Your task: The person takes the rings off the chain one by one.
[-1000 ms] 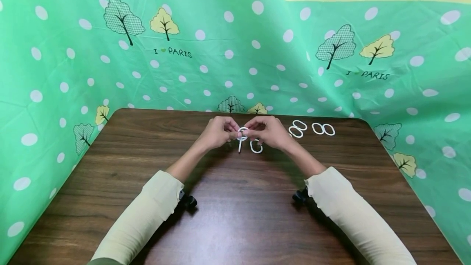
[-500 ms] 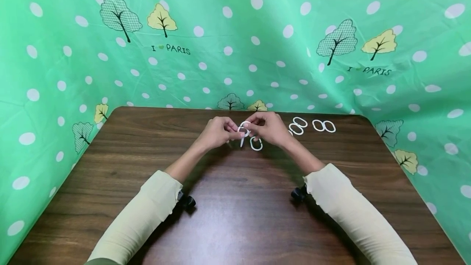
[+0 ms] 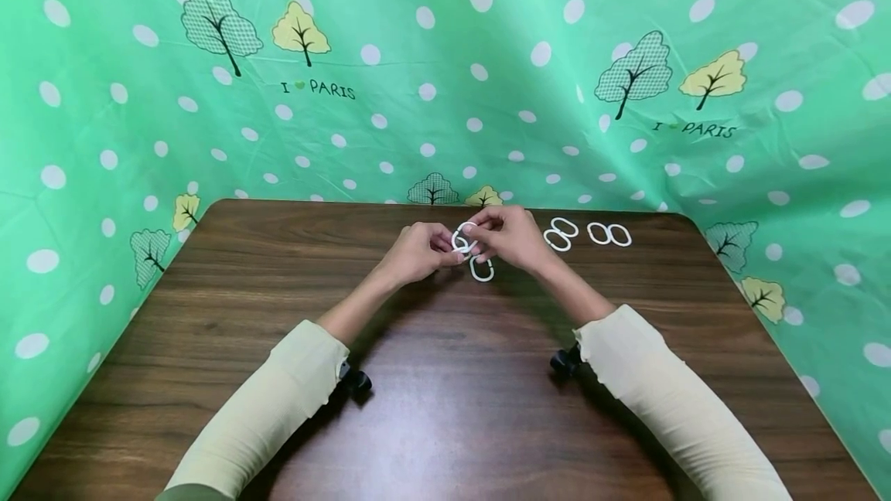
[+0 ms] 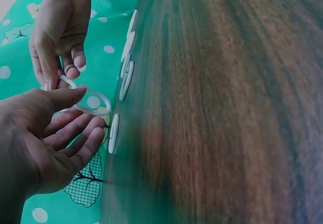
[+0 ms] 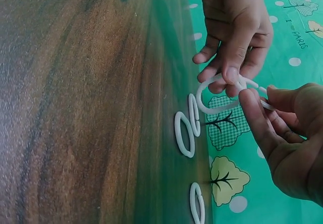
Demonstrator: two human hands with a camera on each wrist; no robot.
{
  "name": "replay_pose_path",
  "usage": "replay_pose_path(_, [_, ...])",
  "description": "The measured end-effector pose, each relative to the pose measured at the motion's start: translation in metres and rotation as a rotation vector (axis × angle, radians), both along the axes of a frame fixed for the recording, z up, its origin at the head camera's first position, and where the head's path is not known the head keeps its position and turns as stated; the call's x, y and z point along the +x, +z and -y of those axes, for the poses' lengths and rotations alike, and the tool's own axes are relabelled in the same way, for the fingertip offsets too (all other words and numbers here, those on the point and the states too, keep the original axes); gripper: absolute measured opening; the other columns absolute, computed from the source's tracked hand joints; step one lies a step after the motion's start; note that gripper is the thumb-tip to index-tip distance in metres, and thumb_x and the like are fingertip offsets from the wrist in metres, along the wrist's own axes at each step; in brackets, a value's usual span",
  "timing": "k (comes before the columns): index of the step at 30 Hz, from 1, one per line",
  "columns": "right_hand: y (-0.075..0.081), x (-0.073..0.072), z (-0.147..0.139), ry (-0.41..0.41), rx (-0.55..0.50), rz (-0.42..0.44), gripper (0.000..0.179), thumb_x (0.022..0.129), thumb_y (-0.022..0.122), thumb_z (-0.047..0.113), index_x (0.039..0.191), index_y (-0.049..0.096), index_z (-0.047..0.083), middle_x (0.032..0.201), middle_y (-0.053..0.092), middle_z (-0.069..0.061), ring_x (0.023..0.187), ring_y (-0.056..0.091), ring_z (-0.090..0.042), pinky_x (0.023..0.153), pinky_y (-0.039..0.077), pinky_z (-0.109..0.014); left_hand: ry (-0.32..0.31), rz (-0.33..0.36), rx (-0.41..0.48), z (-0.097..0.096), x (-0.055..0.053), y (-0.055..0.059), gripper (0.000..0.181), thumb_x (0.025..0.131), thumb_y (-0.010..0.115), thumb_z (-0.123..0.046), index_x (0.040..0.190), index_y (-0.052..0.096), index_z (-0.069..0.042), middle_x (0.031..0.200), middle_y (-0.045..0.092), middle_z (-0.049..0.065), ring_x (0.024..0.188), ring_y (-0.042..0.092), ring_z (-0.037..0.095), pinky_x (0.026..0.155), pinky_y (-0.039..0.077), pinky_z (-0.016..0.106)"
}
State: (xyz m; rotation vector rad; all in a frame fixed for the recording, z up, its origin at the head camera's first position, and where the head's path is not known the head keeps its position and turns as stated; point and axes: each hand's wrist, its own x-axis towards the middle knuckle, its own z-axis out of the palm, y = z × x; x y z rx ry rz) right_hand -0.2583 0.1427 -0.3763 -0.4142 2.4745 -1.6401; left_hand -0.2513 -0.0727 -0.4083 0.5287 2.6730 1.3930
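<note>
Two white oval plastic chain links are held up over the far part of the table. My left hand [image 3: 420, 253] pinches one link [image 4: 108, 105] between thumb and fingers. From the right, my right hand [image 3: 513, 240] pinches the other link [image 5: 251, 83]. The two links cross between the fingertips; whether they are hooked together cannot be told, since the fingers hide part of them. Below the hands a loose link [image 3: 482, 269] lies on the table.
Right of the hands, a pair of touching white links [image 3: 561, 234] lies on the brown wooden table [image 3: 445, 408]. Another touching pair [image 3: 609, 234] sits farther right. A green dotted cloth [image 3: 390, 83] hangs behind the table's far edge.
One link hung edge-on below the fingers a second ago; now both links sit higher, crossed between the fingertips. My right hand has risen slightly. The view has shifted a little.
</note>
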Motion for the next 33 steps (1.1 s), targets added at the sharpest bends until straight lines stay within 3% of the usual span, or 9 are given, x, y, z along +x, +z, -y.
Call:
replay_pose_path(7, [-0.002,0.002,-0.004,-0.030,-0.018,0.040,0.030,0.109,0.075,0.010,0.123,0.074,-0.016,0.094,0.081,-0.024,0.069,0.078,-0.015,0.070,0.071,-0.038,-0.029,-0.020,0.003,-0.001,0.002,-0.002,0.016,0.104,0.083,-0.013,0.115,0.082,-0.002,0.110,0.086,0.013,0.101,0.080,0.023,0.089,0.061,0.033])
replay_pose_path(15, [-0.010,0.005,-0.009,-0.044,-0.016,0.025,0.031,0.109,0.075,0.010,0.124,0.075,-0.016,0.094,0.079,-0.026,0.068,0.077,-0.013,0.068,0.070,-0.034,-0.044,-0.048,0.021,0.005,0.003,-0.004,0.015,0.106,0.081,-0.014,0.117,0.083,-0.005,0.106,0.085,0.011,0.097,0.076,0.020,0.081,0.056,0.027])
replay_pose_path(21, [-0.018,0.008,-0.014,-0.039,0.019,0.002,0.031,0.109,0.076,0.012,0.123,0.076,-0.016,0.089,0.080,-0.015,0.070,0.076,-0.012,0.070,0.069,-0.032,-0.062,0.044,0.107,0.005,0.004,-0.004,0.014,0.106,0.079,-0.012,0.115,0.081,-0.001,0.101,0.079,0.013,0.084,0.075,0.022,0.074,0.066,0.035])
replay_pose_path(29, [-0.019,0.014,-0.021,-0.034,0.003,0.004,0.027,0.110,0.074,0.009,0.122,0.077,-0.015,0.082,0.078,-0.008,0.070,0.076,-0.015,0.071,0.070,-0.035,-0.095,0.134,0.198,-0.004,0.003,-0.003,0.015,0.104,0.079,-0.005,0.115,0.079,0.006,0.099,0.075,0.014,0.078,0.078,0.021,0.079,0.071,0.042])
replay_pose_path(33, [-0.017,0.016,-0.023,-0.036,0.000,0.007,0.027,0.110,0.074,0.009,0.122,0.077,-0.015,0.080,0.078,-0.006,0.069,0.076,-0.012,0.070,0.070,-0.034,-0.107,0.197,0.289,-0.006,0.003,-0.003,0.014,0.104,0.077,0.000,0.113,0.077,0.010,0.097,0.073,0.011,0.082,0.080,0.023,0.084,0.072,0.042])
